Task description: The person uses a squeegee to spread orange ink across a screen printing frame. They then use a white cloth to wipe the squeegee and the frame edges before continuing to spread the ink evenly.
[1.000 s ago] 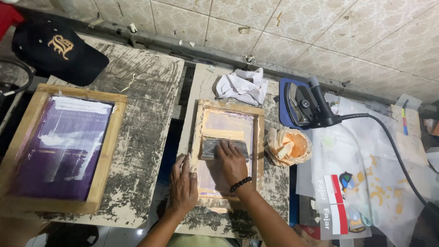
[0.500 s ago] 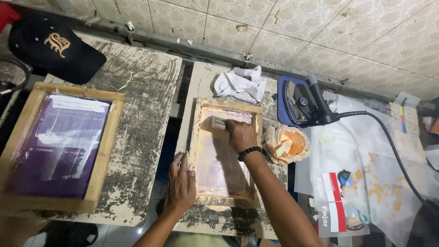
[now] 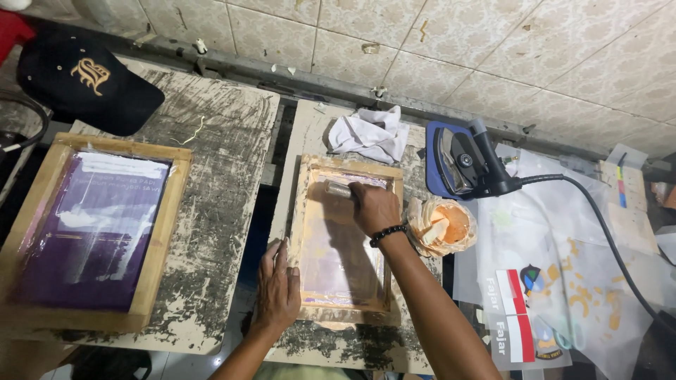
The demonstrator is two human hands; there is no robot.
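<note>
the small wooden screen frame (image 3: 346, 243) lies flat on the narrow paint-stained board (image 3: 331, 348), its long axis running from the board's near edge toward the far edge by the wall. the squeegee (image 3: 339, 188) sits across the mesh at the frame's far end, its blade crosswise to that long axis. the right hand (image 3: 374, 207) is clenched around the squeegee, so the whole open mesh lies on the near side of this hand, toward the person. the left hand (image 3: 277, 288) rests flat, fingers extended, on the frame's near left corner, pressing on the wood without closing around it; it is the hand nearer the near edge. a white rag (image 3: 370, 134) lies beyond the frame's far edge. a paint-filled bag (image 3: 442, 225) sits just beside the frame's right edge. an iron (image 3: 461, 160) rests further right. a larger wooden frame (image 3: 88, 232) lies on the adjoining left board.
</note>
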